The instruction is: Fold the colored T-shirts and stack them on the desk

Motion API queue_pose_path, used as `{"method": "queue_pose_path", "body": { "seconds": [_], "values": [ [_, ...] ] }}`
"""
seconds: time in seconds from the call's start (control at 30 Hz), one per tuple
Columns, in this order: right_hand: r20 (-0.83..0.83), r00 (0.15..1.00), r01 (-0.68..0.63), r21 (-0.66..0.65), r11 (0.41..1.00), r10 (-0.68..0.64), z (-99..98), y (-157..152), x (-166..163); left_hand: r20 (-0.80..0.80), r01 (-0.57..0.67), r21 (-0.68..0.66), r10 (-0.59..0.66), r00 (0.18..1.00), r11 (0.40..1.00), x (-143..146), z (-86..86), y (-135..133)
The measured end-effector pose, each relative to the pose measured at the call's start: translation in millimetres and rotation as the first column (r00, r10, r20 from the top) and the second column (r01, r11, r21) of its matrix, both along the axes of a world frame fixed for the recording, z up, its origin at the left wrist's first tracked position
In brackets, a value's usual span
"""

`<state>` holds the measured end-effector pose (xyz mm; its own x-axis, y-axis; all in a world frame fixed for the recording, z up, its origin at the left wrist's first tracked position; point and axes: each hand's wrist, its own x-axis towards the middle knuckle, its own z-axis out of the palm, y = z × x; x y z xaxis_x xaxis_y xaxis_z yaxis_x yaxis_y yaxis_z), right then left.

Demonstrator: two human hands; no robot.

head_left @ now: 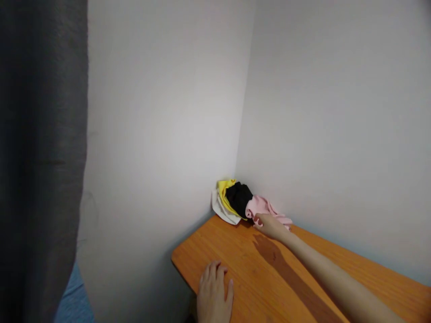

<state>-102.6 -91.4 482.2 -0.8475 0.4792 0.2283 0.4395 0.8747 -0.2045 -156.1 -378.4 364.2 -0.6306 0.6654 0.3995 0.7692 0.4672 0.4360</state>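
Note:
A small heap of cloths lies in the far corner of an orange wooden table [242, 264]: a pink cloth [261, 207], a black cloth [238, 198], a yellow cloth [225, 187] and a white cloth [220, 210]. My right hand [270, 225] reaches far out with the arm stretched, and its fingers touch the pink cloth's near edge; whether they grip it is not visible. My left hand [214, 291] lies flat on the table near its front edge, fingers spread, holding nothing.
Two plain white walls meet in a corner right behind the heap. A dark grey curtain [40, 157] hangs at the left. A bit of blue fabric [76, 298] shows at the lower left, below the table's left edge.

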Motion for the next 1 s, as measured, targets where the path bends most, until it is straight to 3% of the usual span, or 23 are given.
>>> {"method": "queue_pose_path", "body": {
  "seconds": [0.27, 0.43, 0.57, 0.67, 0.77, 0.9, 1.0],
  "values": [
    [0.003, 0.955, 0.295, -0.087, 0.951, -0.296, -23.3, 67, 0, 0.006, 0.002, -0.009, -0.002, 1.0, 1.0, -7, -10.1, 4],
    [-0.021, 0.966, 0.257, -0.092, 0.962, -0.259, -45.8, 62, -12, 0.011, -0.011, 0.004, 0.011, 1.0, 1.0, -4, -4.2, 3],
    [-0.09, 0.968, 0.232, -0.056, 0.971, -0.236, -36.3, 47, -23, 0.012, -0.003, -0.011, 0.003, 1.0, 1.0, -3, 2.3, 1],
    [-0.204, 0.939, 0.276, -0.031, 0.961, -0.276, -2.0, 51, -18, 0.009, 0.001, -0.03, 0.0, 1.0, 1.0, -1, 7.9, 1],
    [-0.321, 0.896, 0.323, -0.001, 0.946, -0.306, 53.4, 69, 10, 0.012, 0.007, -0.052, -0.007, 1.0, 0.999, 0, 13.4, 1],
    [-0.431, 0.856, 0.356, 0.09, 0.93, -0.286, 139.0, 93, 81, -0.001, 0.007, -0.095, -0.008, 1.0, 0.995, 1, 17.3, 0],
    [-0.496, 0.827, 0.386, 0.161, 0.908, -0.264, 194.5, 93, 139, -0.02, 0.013, -0.104, -0.016, 1.0, 0.995, -3, 14.3, 2]
  ]
}}
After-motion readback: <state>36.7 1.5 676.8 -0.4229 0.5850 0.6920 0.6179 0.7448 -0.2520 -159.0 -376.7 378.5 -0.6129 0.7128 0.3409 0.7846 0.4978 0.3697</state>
